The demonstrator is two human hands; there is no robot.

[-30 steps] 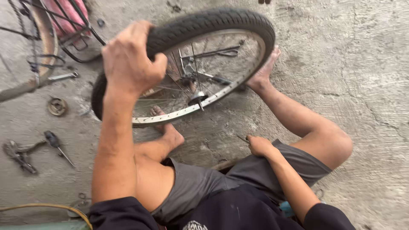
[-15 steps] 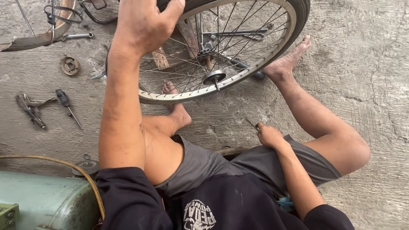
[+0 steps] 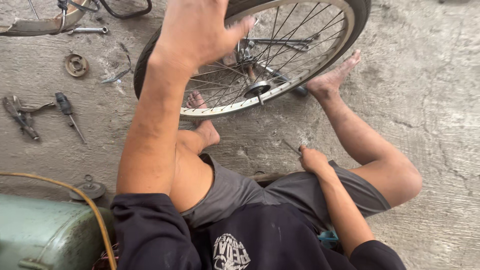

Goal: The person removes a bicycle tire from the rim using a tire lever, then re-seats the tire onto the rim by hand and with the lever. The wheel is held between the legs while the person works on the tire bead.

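I sit on a concrete floor with a bicycle wheel (image 3: 320,55) standing tilted between my bare feet. Its black tyre, silver rim, spokes and hub axle (image 3: 257,91) face me. My left hand (image 3: 197,30) is raised over the wheel's upper left edge, fingers curled on the tyre and rim. My right hand (image 3: 312,159) rests by my right thigh, closed on a thin metal tool (image 3: 291,147) whose tip points toward the wheel. My right foot (image 3: 332,77) touches the tyre's lower right side.
Pliers (image 3: 20,115) and a screwdriver (image 3: 70,116) lie on the floor at the left, with a round metal part (image 3: 76,65) above them. A green metal tank (image 3: 47,232) with a yellow hose (image 3: 75,192) sits at the lower left. Bicycle frame parts (image 3: 55,22) lie top left.
The view has swung so the wheel sits higher and closer. My left hand stays on the tyre's top edge. My right hand stays by my thigh with the tool.
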